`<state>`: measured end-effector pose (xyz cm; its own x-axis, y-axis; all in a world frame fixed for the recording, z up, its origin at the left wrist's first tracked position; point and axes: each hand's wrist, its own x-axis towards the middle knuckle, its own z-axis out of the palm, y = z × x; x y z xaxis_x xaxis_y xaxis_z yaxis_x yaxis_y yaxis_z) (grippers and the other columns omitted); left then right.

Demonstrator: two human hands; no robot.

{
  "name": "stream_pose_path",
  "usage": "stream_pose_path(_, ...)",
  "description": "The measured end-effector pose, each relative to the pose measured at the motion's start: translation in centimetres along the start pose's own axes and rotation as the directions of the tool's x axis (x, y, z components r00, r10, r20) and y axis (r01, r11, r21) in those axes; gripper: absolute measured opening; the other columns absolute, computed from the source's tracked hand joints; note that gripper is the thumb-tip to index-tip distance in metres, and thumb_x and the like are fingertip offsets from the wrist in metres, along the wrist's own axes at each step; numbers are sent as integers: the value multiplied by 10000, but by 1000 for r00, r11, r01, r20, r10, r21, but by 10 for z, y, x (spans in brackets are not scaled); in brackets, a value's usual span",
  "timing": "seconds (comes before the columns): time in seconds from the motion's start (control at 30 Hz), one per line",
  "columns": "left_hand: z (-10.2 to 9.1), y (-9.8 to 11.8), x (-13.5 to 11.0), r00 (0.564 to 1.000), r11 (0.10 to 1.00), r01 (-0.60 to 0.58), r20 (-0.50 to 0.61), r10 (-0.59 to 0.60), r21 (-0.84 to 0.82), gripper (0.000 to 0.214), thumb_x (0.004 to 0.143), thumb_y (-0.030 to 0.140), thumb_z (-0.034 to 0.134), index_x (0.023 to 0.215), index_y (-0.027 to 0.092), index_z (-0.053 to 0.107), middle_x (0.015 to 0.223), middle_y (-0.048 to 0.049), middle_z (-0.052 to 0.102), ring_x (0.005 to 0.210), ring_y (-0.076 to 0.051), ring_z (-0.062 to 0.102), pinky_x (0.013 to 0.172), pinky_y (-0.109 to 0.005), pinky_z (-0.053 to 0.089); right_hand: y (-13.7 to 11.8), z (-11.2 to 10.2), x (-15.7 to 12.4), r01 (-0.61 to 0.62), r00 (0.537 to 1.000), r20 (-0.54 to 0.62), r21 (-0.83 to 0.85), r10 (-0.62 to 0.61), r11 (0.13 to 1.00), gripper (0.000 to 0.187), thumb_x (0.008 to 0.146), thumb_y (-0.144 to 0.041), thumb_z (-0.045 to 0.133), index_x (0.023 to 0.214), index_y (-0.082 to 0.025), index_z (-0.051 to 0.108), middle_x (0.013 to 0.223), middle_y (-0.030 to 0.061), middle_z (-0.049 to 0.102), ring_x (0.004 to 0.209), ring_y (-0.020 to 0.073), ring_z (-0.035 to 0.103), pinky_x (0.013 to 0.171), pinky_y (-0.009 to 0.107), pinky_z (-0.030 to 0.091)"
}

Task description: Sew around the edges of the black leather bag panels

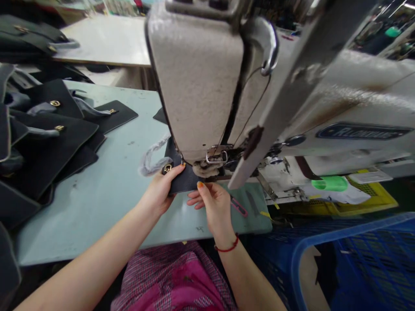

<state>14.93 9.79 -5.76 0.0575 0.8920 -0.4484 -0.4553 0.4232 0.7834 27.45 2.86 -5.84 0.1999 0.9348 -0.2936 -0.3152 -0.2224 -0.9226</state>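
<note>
A black leather piece (185, 179) with a gold-coloured metal fitting (167, 168) lies under the head of a sewing machine (197, 82). My left hand (159, 192) grips its left side, thumb on top and fingers underneath. At the near right corner, my right hand (216, 207) holds the edge between thumb and fingers. A strap wrapped in clear film (151, 157) trails from the fitting onto the pale green table (123, 181). The machine head hides the far part of the leather and the needle. Just right of my right hand lies a pink-edged tool (239, 206).
Black leather pieces (61, 134) with similar fittings and wrapped straps are heaped on the left. A white table (110, 39) stands behind. To the right are a blue plastic basket (300, 259) and a yellow crate (382, 202). A grey bar (285, 103) slants before the machine.
</note>
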Motion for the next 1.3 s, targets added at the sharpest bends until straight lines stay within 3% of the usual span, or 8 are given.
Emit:
stream_pose_path(0.5,3,1,7,999,1000,10,-38,-9,17,370,631,275,861,955,155,729,868,-25,770,667,-147,689,586,-195,559,-2,0,5,-3,1000,-19,26,3,1000,369,832,-503,693,783,-138,659,703,63,755,512,131,700,438,156,470)
stream_pose_path(0.63,-4,8,2,976,975,220,-4,-220,26,265,696,245,821,929,167,721,905,-55,770,706,-176,711,609,-251,611,-2,0,4,27,1000,-17,16,-26,1000,345,831,-484,696,811,-143,651,720,58,758,516,126,702,446,153,478)
stream_pose_path(0.73,-14,12,-1,912,923,378,145,-385,72,234,760,263,774,947,131,720,946,-123,763,778,-226,727,710,-352,648,-2,0,2,67,998,-16,-14,-67,998,323,834,-466,696,833,-147,644,734,58,761,535,135,711,454,162,489)
stream_pose_path(0.83,-22,17,1,862,894,433,236,-448,113,257,766,275,787,950,105,732,934,-144,757,772,-220,723,775,-366,647,-4,0,1,81,997,-12,-35,-81,996,299,840,-444,691,839,-149,642,738,57,758,553,140,717,463,167,496)
stream_pose_path(0.93,-25,24,5,858,882,409,230,-459,234,257,726,246,835,935,123,754,930,-122,765,722,-188,713,684,-299,650,-5,0,1,80,997,-13,-34,-80,996,291,836,-437,691,832,-149,644,727,53,751,542,134,707,465,168,495)
stream_pose_path(1.03,-23,32,6,884,877,325,215,-415,354,273,661,211,885,898,135,772,888,-92,771,672,-154,699,574,-205,616,-3,0,1,55,998,-18,-9,-55,998,295,825,-440,703,845,-150,653,708,41,741,508,119,683,444,159,475)
stream_pose_path(1.3,-18,34,2,927,905,192,232,-294,380,340,586,252,934,878,159,786,929,-73,776,692,-136,679,597,-186,598,1,1,-3,17,997,70,-32,-15,999,480,867,-580,620,708,-131,675,685,69,732,502,109,668,459,164,478)
